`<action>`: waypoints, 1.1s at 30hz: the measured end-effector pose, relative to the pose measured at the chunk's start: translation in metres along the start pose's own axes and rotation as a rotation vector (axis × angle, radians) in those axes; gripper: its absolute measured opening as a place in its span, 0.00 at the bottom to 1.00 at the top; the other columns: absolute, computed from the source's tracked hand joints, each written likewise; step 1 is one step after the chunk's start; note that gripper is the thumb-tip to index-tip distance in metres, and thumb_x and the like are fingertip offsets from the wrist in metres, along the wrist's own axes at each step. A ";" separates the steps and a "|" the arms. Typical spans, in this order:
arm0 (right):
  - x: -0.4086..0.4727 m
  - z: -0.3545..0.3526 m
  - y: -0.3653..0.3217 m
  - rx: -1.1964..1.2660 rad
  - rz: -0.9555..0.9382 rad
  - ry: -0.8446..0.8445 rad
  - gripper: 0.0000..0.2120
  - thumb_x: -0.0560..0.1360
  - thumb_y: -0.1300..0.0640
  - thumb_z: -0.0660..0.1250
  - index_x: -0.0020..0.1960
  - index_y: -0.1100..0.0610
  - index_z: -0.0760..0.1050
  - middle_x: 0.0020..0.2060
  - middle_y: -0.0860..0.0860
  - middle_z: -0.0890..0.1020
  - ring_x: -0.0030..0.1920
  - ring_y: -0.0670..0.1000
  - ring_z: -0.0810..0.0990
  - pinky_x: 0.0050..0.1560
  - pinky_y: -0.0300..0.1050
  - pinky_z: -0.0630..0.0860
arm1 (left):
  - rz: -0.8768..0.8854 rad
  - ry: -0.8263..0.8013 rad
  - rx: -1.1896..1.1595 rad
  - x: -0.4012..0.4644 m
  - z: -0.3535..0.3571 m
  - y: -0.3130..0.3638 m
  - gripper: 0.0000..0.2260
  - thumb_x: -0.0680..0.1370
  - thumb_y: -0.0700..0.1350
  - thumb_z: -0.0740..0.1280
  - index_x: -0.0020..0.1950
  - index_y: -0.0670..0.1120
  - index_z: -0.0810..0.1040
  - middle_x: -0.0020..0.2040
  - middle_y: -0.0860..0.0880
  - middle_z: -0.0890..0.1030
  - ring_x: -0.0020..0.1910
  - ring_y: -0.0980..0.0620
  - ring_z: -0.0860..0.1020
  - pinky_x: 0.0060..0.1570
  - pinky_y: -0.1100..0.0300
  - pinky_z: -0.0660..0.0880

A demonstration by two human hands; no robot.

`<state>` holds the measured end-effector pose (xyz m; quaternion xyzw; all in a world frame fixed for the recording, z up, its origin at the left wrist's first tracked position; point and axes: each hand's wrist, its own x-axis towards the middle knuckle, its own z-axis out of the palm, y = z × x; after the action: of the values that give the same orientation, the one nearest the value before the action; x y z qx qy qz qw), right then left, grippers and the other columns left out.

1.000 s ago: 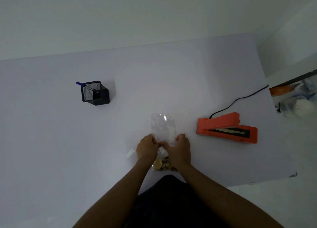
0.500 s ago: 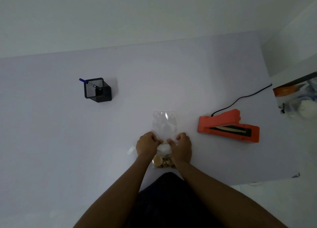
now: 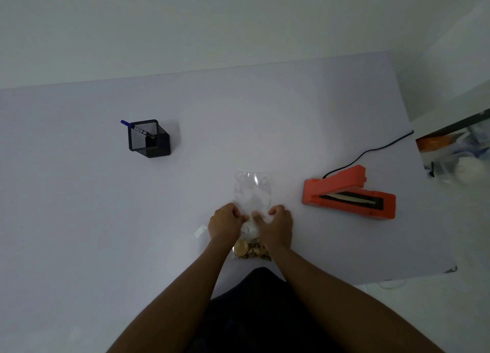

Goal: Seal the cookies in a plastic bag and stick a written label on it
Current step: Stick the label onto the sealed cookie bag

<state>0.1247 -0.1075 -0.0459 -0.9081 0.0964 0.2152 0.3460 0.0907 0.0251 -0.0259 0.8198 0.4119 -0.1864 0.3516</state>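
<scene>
1. Nearest the camera, a person's forearms reach out over the white bench [image 3: 79, 220] from a dark-clothed lap.
2. The cookies [image 3: 250, 250] sit bunched in the closed end of a clear plastic bag [image 3: 253, 191], just inside the bench's near edge, between the two wrists.
3. The left hand [image 3: 224, 224] and the right hand [image 3: 278, 226] each pinch the bag's middle, fingers curled onto the film just above the cookies. The bag's long axis runs straight away from the person, its empty open end lying flat beyond the knuckles.
4. A small pale slip [image 3: 200, 231], possibly the label, lies touching or just beside the left hand.
5. The orange heat sealer [image 3: 350, 195] stands open to the right, nearer the right hand; the open end would likely have to swing that way for sealing. Its black cord [image 3: 371, 151] trails off the far edge.
6. Farther left, a black mesh pen holder [image 3: 148, 139] holds one blue-capped pen [image 3: 132, 126].
</scene>
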 end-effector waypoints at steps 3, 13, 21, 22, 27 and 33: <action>-0.004 0.003 -0.003 -0.081 -0.016 0.003 0.23 0.66 0.43 0.77 0.48 0.51 0.67 0.48 0.49 0.72 0.48 0.49 0.69 0.43 0.45 0.69 | 0.007 0.005 0.011 0.000 0.000 -0.001 0.13 0.72 0.55 0.74 0.36 0.51 0.74 0.34 0.55 0.79 0.36 0.51 0.79 0.34 0.58 0.75; 0.010 -0.002 0.004 -0.019 -0.020 -0.093 0.20 0.66 0.54 0.79 0.46 0.53 0.68 0.46 0.50 0.74 0.48 0.53 0.73 0.45 0.46 0.71 | 0.184 -0.081 0.134 0.009 -0.008 -0.008 0.13 0.71 0.54 0.75 0.37 0.50 0.74 0.35 0.53 0.78 0.36 0.53 0.77 0.36 0.58 0.73; 0.015 -0.007 0.009 0.034 -0.029 -0.138 0.14 0.70 0.63 0.75 0.45 0.54 0.70 0.44 0.51 0.74 0.43 0.51 0.74 0.43 0.41 0.68 | 0.172 -0.125 0.154 0.010 -0.009 -0.008 0.08 0.72 0.50 0.74 0.41 0.51 0.76 0.42 0.52 0.81 0.44 0.49 0.80 0.43 0.56 0.75; 0.014 -0.008 0.009 0.044 -0.028 -0.132 0.13 0.71 0.63 0.74 0.45 0.55 0.70 0.43 0.51 0.74 0.43 0.52 0.74 0.43 0.40 0.67 | 0.178 -0.131 0.157 0.009 -0.009 -0.009 0.08 0.73 0.50 0.73 0.43 0.51 0.76 0.43 0.52 0.81 0.45 0.49 0.80 0.44 0.56 0.76; 0.006 -0.006 0.010 0.076 -0.039 -0.079 0.17 0.69 0.52 0.78 0.46 0.55 0.70 0.44 0.51 0.76 0.44 0.51 0.74 0.43 0.44 0.71 | 0.201 -0.045 0.127 0.001 -0.006 -0.008 0.20 0.69 0.64 0.73 0.41 0.49 0.75 0.36 0.53 0.77 0.37 0.51 0.77 0.34 0.59 0.70; 0.005 -0.003 0.006 0.050 -0.020 -0.058 0.15 0.71 0.56 0.76 0.46 0.56 0.69 0.44 0.51 0.75 0.44 0.52 0.74 0.42 0.42 0.68 | 0.188 -0.020 0.137 0.001 -0.001 -0.011 0.12 0.73 0.55 0.74 0.43 0.49 0.76 0.39 0.53 0.79 0.39 0.52 0.78 0.37 0.60 0.70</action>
<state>0.1279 -0.1136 -0.0493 -0.8935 0.0825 0.2358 0.3732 0.0823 0.0309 -0.0311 0.8751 0.3157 -0.1884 0.3147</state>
